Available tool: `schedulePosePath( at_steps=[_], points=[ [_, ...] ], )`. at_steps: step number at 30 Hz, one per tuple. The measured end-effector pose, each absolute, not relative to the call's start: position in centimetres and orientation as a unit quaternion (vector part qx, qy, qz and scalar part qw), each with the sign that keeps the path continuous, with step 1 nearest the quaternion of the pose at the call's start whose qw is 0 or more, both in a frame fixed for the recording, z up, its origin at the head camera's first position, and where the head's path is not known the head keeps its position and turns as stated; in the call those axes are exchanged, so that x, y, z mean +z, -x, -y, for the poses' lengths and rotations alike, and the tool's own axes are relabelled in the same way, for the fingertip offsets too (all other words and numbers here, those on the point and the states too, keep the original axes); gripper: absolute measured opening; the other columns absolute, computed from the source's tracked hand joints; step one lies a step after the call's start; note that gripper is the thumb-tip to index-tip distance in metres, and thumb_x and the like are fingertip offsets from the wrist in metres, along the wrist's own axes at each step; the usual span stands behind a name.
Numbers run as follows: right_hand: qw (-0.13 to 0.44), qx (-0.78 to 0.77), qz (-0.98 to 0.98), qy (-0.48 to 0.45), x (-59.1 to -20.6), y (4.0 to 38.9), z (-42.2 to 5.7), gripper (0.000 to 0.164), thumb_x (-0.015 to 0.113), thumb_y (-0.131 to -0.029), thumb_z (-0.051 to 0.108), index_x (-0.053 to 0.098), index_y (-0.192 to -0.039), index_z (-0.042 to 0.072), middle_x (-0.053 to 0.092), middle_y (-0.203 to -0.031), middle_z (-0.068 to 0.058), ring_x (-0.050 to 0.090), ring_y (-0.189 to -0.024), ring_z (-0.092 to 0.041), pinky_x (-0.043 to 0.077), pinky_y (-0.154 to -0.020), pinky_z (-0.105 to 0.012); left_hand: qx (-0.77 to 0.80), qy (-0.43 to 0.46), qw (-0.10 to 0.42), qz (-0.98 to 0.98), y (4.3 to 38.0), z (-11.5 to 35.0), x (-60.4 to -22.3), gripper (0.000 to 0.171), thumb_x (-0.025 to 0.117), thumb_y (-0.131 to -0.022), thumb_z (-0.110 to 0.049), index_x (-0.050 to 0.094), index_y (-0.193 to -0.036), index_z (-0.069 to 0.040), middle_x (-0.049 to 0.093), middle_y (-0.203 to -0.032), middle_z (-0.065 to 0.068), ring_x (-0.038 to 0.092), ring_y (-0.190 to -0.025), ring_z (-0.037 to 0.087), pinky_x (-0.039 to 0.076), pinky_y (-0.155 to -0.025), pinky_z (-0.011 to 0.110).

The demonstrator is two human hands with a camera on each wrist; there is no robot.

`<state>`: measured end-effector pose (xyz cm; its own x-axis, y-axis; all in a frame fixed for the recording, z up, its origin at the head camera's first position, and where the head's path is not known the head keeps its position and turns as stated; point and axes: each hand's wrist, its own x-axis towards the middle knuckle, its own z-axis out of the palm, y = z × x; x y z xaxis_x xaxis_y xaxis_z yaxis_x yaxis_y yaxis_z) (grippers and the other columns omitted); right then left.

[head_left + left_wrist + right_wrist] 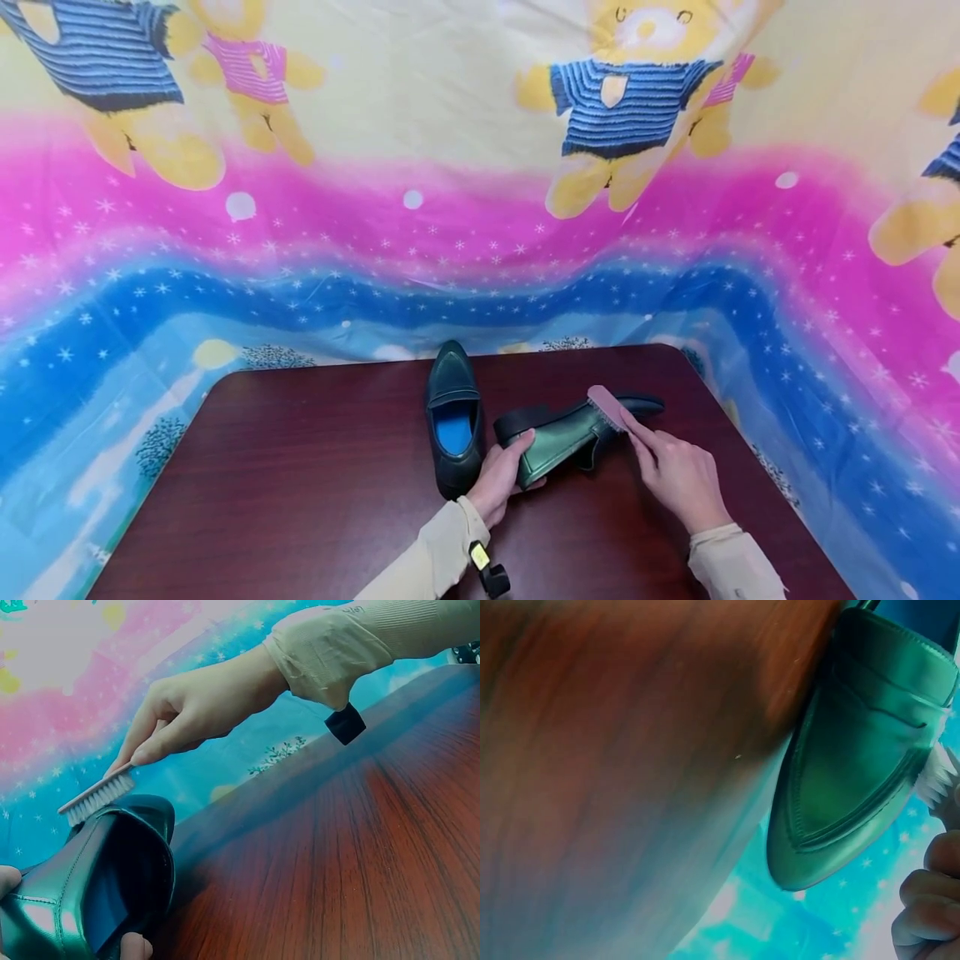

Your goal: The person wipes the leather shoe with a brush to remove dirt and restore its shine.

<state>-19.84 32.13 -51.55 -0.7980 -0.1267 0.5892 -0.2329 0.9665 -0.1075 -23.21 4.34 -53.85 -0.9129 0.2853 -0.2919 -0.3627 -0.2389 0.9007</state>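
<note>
- Background: a printed cloth [465, 200] with teddy bears, snowflakes and pink, blue and cream bands hangs behind and on both sides of the work surface.
- Work surface: a dark reddish-brown table [300, 467] with wood grain and rounded far corners.
- Standing shoe [453, 375]: dark, upright on its sole at the middle of the far part of the table; toe directed toward the cloth. A blue insole [453, 427] shows inside.
- Held shoe [558, 446]: dark green, glossy, to the right of the standing shoe and apart from it. It is tilted on its side, with the heel block [522, 422] facing the far side and the toe pointing right. Whether it touches the table cannot be told.
- Left hand [497, 485]: grips the heel end of the held shoe, thumb on the near side, other fingers partly hidden beneath.
- Right hand [684, 482]: fingers curled, pinching one end of the brush [606, 407].
- Brush: pink back, white bristles; bristles contact the upper of the held shoe, near the strap across its front.
- Sleeves [420, 560]: light beige, on both arms. A black band [493, 578] shows at the left wrist.
</note>
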Motion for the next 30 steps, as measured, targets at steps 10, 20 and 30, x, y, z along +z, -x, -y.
schedulePosePath(
  at_steps=[10,20,30],
  points=[
    [0.32,0.086,0.942,-0.047,-52.1,19.5,-34.1,0.05,0.074,-0.093,0.019,0.065,-0.141,0.031,0.036,-0.054,0.011,0.02,-0.044,-0.006,0.018,-0.042,-0.026,0.786,0.031,0.205,-0.582,23.3,-4.5,-53.9,0.074,0.067,-0.097,-0.053,0.042,-0.139,0.003,0.062,-0.123,0.018,0.07,-0.096,0.019,0.063,-0.086,0.044],
    [0.351,0.11,0.928,-0.06,-51.8,19.2,-34.1,0.046,0.075,-0.091,0.014,0.07,-0.136,0.021,0.058,-0.061,0.001,0.03,-0.042,-0.007,0.025,-0.042,-0.029,0.789,0.037,0.204,-0.578,23.3,-4.5,-54.1,0.074,0.067,-0.097,-0.053,0.041,-0.138,0.004,0.062,-0.121,0.018,0.071,-0.094,0.02,0.063,-0.084,0.044],
    [0.306,0.167,0.918,-0.19,-51.2,18.8,-29.8,0.045,0.081,-0.086,0.013,0.074,-0.129,0.027,0.052,-0.066,0.017,0.033,-0.051,0.005,0.032,-0.049,-0.02,0.79,0.032,0.21,-0.575,23.3,-4.4,-54.1,0.076,0.065,-0.098,-0.053,0.041,-0.141,0.004,0.062,-0.123,0.019,0.07,-0.097,0.022,0.063,-0.086,0.046]
  ],
)
